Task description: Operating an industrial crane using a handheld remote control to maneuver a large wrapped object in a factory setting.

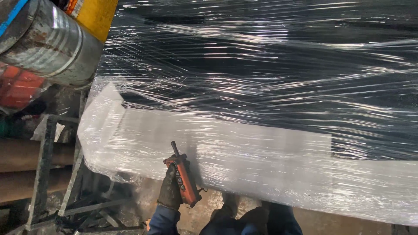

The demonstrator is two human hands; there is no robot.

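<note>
My left hand (170, 191), in a dark glove with a blue sleeve, grips an orange handheld remote control (185, 180) that has a short black antenna at its top. The remote is held upright, just in front of the lower edge of a big load wrapped in clear stretch film (261, 87). The load is black above and has a white band (244, 161) along its bottom. My right hand is out of sight. My legs and shoes (252, 217) show below the load.
A thick grey metal pipe (48, 43) and a yellow part (96, 15) hang at the top left. A steel frame (43, 169) and rusty pipes (26, 154) stand at the left. Dirty concrete floor (130, 209) lies beneath.
</note>
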